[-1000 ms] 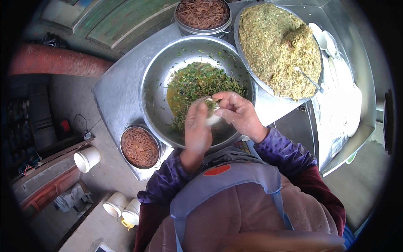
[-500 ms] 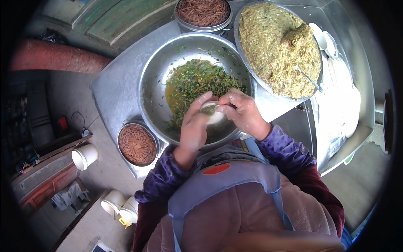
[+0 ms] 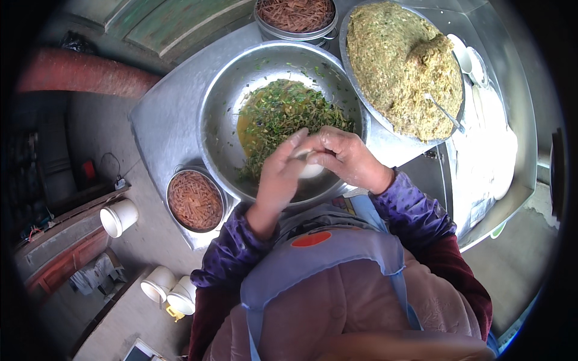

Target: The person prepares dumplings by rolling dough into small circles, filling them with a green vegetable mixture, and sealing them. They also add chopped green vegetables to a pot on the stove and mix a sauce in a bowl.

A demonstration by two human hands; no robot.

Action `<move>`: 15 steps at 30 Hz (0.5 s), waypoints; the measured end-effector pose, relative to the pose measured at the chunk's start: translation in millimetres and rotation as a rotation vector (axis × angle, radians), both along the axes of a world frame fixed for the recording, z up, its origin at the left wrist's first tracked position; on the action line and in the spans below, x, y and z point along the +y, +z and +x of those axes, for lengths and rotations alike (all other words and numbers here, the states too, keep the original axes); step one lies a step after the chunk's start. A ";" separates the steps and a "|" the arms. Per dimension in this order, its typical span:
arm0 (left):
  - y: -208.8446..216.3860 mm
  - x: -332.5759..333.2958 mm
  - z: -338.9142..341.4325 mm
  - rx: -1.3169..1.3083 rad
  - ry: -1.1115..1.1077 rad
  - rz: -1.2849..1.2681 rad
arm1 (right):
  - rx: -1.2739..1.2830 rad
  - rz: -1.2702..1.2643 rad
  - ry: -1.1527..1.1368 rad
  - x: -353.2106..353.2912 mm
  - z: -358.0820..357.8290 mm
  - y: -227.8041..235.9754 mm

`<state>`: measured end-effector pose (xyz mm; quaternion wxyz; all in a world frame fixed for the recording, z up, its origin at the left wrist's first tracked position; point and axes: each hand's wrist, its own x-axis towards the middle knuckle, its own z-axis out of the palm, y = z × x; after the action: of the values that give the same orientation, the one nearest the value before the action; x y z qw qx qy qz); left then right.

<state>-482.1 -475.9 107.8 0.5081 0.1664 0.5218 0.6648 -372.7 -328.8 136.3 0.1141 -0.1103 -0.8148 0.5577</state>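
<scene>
Both hands meet over the near part of a wide steel bowl (image 3: 218,102), which holds chopped greens (image 3: 283,108) with some yellow liquid. Between them is a round piece of white dough (image 3: 311,171). My left hand (image 3: 280,174) cups it from the left, thumb up. My right hand (image 3: 352,157) pinches at its top edge with curled fingers that partly cover it. Any filling inside the dough is hidden now. White flour dusts the fingers of both hands.
At the right stands a large basin of yellowish-green minced mixture (image 3: 391,66) with a spoon (image 3: 444,113) stuck in it. Pots of brown strips stand at the back (image 3: 295,15) and left (image 3: 194,201). White dough (image 3: 490,150) lies far right. White buckets (image 3: 119,218) sit on the floor.
The dough's opening, with green filling showing half a second ago, is now covered by my right fingers. My hands stay in nearly the same place, drawn closer over the dough.
</scene>
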 end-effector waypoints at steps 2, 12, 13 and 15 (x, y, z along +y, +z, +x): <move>1.0 -0.7 0.0 -0.142 0.043 0.105 | 0.065 0.073 -0.004 -1.4 -0.1 2.4; -13.4 -3.6 15.6 -0.077 0.200 0.146 | 0.042 0.094 -0.039 -17.9 -2.2 2.0; -14.3 -4.8 14.2 -0.034 0.176 0.136 | 0.092 0.209 -0.030 -17.2 -3.4 1.6; -13.8 -7.6 10.8 0.024 0.117 0.115 | 0.098 0.175 0.032 -16.2 -4.8 2.3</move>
<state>-471.4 -483.5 94.0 0.4517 0.1725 0.4977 0.7201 -377.5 -345.0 138.6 0.1543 -0.0596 -0.8555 0.4906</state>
